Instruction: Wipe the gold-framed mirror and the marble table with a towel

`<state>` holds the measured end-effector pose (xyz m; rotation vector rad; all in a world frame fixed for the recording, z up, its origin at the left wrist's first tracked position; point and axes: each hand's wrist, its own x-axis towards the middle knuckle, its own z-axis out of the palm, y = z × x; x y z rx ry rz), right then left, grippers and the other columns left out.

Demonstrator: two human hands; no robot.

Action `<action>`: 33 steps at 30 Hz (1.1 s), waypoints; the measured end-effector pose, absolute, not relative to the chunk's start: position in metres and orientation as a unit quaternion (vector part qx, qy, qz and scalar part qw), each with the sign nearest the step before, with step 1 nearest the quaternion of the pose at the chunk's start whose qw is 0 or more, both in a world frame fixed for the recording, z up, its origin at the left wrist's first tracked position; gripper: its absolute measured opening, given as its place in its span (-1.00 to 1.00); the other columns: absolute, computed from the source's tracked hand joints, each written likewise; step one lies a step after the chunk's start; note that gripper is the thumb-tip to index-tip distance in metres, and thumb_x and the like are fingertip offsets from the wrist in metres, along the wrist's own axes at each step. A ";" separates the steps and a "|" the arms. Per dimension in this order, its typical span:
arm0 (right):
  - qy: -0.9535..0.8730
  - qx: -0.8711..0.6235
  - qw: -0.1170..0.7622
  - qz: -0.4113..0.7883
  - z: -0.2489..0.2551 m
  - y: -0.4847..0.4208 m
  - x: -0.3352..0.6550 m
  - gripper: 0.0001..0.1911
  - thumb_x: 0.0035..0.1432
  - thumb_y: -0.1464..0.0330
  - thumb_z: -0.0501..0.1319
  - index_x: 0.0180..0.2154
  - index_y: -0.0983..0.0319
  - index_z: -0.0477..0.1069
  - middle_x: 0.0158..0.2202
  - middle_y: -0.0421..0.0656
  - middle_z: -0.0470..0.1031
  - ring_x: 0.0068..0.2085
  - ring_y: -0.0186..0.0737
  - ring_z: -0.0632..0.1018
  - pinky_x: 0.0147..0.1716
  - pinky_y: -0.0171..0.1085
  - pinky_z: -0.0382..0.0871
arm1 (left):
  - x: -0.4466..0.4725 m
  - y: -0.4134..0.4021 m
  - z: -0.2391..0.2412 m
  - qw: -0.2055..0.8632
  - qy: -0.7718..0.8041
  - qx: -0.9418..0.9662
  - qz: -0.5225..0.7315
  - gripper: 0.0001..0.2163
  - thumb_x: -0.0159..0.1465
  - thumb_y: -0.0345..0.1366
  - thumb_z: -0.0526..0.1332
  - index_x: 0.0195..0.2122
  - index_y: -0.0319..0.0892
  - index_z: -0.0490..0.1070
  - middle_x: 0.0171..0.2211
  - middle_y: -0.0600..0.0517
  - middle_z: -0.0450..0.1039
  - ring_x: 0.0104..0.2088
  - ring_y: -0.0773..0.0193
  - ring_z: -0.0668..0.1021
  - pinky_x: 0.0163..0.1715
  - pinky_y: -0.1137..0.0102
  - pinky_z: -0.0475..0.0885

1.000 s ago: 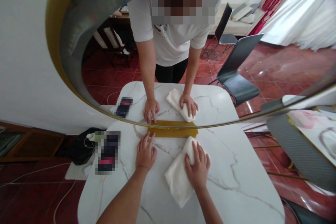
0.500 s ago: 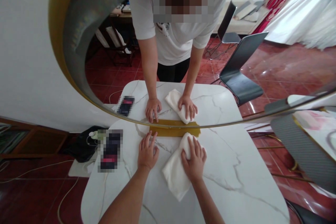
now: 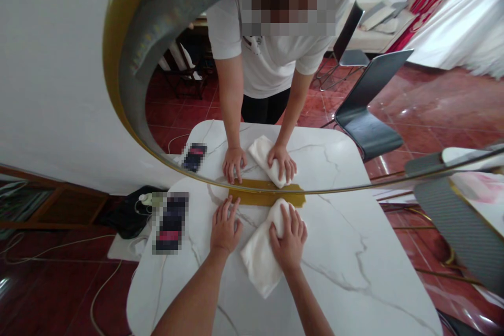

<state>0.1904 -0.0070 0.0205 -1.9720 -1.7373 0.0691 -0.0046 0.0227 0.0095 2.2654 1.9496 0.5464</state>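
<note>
My left hand (image 3: 226, 231) rests palm down on the white marbled table (image 3: 338, 304), fingers spread. Its fingertips reach the near left edge of the mirror's gold base (image 3: 252, 198). A folded white cloth (image 3: 258, 262) lies under my right hand (image 3: 290, 236), its fingers curved over the bunched upper end and its thumb along the left side. The cloth's top edge meets the right part of the base. Above stands a large mirror in a gold frame (image 3: 112, 58), which reflects a person in a white shirt, both hands and the cloth.
A phone-like thing (image 3: 171, 223), blurred out, lies at the table's left side with a white cable. Beyond that edge are a black bag (image 3: 129, 215) and a wooden cabinet (image 3: 74, 210). On the right stands a grey chair (image 3: 457, 226) with gold legs.
The view has shifted, so the mirror and table appear farther right. My right hand and the cloth have slid slightly left relative to the base. My left hand stays at the base's left end.
</note>
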 end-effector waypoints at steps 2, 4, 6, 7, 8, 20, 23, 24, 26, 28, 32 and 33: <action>-0.649 -0.718 0.248 0.033 0.019 -0.022 0.185 -0.40 0.20 0.20 -0.01 0.25 0.12 -0.05 0.27 -0.10 0.01 0.24 -0.04 0.07 0.14 0.06 -0.05 | -0.005 0.023 0.010 0.053 0.640 0.746 0.177 -0.39 0.16 -0.38 0.08 0.26 -0.07 -0.02 0.27 -0.05 0.00 0.22 0.10 0.16 0.18 0.13 0.09; -0.655 -0.714 0.245 0.036 0.017 -0.036 0.180 -0.40 0.20 0.20 -0.01 0.25 0.11 -0.05 0.27 -0.09 0.01 0.24 -0.03 0.08 0.13 0.07 -0.04 | -0.005 0.023 0.011 0.053 0.640 0.746 0.176 -0.38 0.16 -0.38 0.09 0.27 -0.07 -0.03 0.27 -0.05 0.01 0.22 0.10 0.16 0.19 0.14 0.08; -0.654 -0.714 0.248 0.034 0.016 -0.045 0.177 -0.41 0.20 0.21 -0.01 0.25 0.12 -0.05 0.27 -0.08 0.02 0.23 -0.01 0.08 0.12 0.08 -0.04 | -0.005 0.023 0.011 0.052 0.639 0.746 0.179 -0.38 0.16 -0.38 0.09 0.27 -0.07 -0.02 0.27 -0.05 0.01 0.22 0.10 0.17 0.19 0.14 0.09; -0.653 -0.714 0.251 0.032 0.015 -0.047 0.176 -0.41 0.20 0.21 0.00 0.24 0.12 -0.04 0.26 -0.08 0.02 0.23 -0.01 0.08 0.12 0.08 -0.04 | -0.005 0.023 0.012 0.052 0.639 0.746 0.179 -0.38 0.16 -0.38 0.09 0.27 -0.07 -0.02 0.27 -0.05 0.01 0.22 0.10 0.17 0.18 0.15 0.09; -0.654 -0.713 0.253 0.031 0.014 -0.047 0.176 -0.41 0.20 0.21 0.00 0.24 0.13 -0.04 0.26 -0.08 0.03 0.23 -0.01 0.09 0.12 0.08 -0.04 | -0.005 0.023 0.012 0.052 0.639 0.747 0.179 -0.38 0.16 -0.38 0.09 0.26 -0.07 -0.02 0.27 -0.05 0.01 0.22 0.10 0.16 0.18 0.15 0.09; -0.684 -0.686 0.247 0.022 0.017 0.016 0.167 -0.43 0.19 0.24 0.02 0.23 0.08 0.01 0.24 -0.15 0.10 0.24 -0.09 0.06 0.14 0.01 -0.07 | -0.005 0.023 0.006 0.037 0.643 0.744 0.176 -0.38 0.13 -0.41 0.11 0.25 -0.08 0.03 0.25 -0.05 0.06 0.20 0.08 0.20 0.15 0.14 0.13; -0.685 -0.684 0.251 0.021 0.019 0.022 0.165 -0.43 0.18 0.25 0.02 0.23 0.08 0.02 0.23 -0.15 0.11 0.23 -0.08 0.07 0.14 0.01 -0.07 | -0.005 0.023 0.006 0.038 0.642 0.745 0.177 -0.38 0.14 -0.40 0.11 0.25 -0.07 0.02 0.26 -0.05 0.04 0.20 0.08 0.20 0.16 0.14 0.12; -0.685 -0.683 0.252 0.022 0.019 0.022 0.165 -0.43 0.19 0.25 0.02 0.23 0.09 0.03 0.23 -0.15 0.11 0.23 -0.08 0.07 0.14 0.01 -0.07 | -0.005 0.023 0.006 0.039 0.643 0.745 0.176 -0.38 0.14 -0.40 0.10 0.25 -0.07 0.02 0.26 -0.05 0.03 0.20 0.09 0.20 0.16 0.14 0.12; -0.685 -0.683 0.251 0.028 0.020 0.020 0.165 -0.44 0.19 0.24 0.01 0.22 0.09 0.03 0.24 -0.15 0.10 0.24 -0.08 0.06 0.15 0.01 -0.08 | -0.005 0.023 0.007 0.043 0.645 0.743 0.174 -0.38 0.14 -0.40 0.10 0.25 -0.07 0.02 0.26 -0.05 0.02 0.21 0.09 0.19 0.17 0.15 0.11; -0.687 -0.682 0.248 0.037 0.019 0.014 0.166 -0.44 0.19 0.24 0.01 0.22 0.09 0.02 0.25 -0.15 0.07 0.24 -0.09 0.06 0.16 0.01 -0.09 | -0.004 0.023 0.008 0.048 0.647 0.742 0.172 -0.38 0.14 -0.40 0.10 0.25 -0.07 0.02 0.27 -0.04 0.01 0.21 0.10 0.17 0.17 0.15 0.10; -0.705 -0.667 0.234 0.054 0.016 -0.010 0.168 -0.44 0.20 0.25 0.00 0.23 0.08 0.00 0.26 -0.16 0.04 0.25 -0.08 0.06 0.16 0.02 -0.08 | -0.004 0.023 0.010 0.055 0.647 0.739 0.179 -0.38 0.15 -0.41 0.09 0.26 -0.07 -0.01 0.27 -0.04 0.01 0.22 0.11 0.16 0.18 0.13 0.09; -0.708 -0.664 0.234 0.057 0.015 -0.018 0.169 -0.44 0.20 0.25 0.00 0.23 0.07 0.00 0.26 -0.15 0.04 0.24 -0.08 0.07 0.16 0.03 -0.07 | -0.004 0.022 0.011 0.057 0.647 0.739 0.180 -0.38 0.15 -0.41 0.09 0.26 -0.07 -0.01 0.27 -0.04 0.01 0.22 0.11 0.16 0.18 0.13 0.09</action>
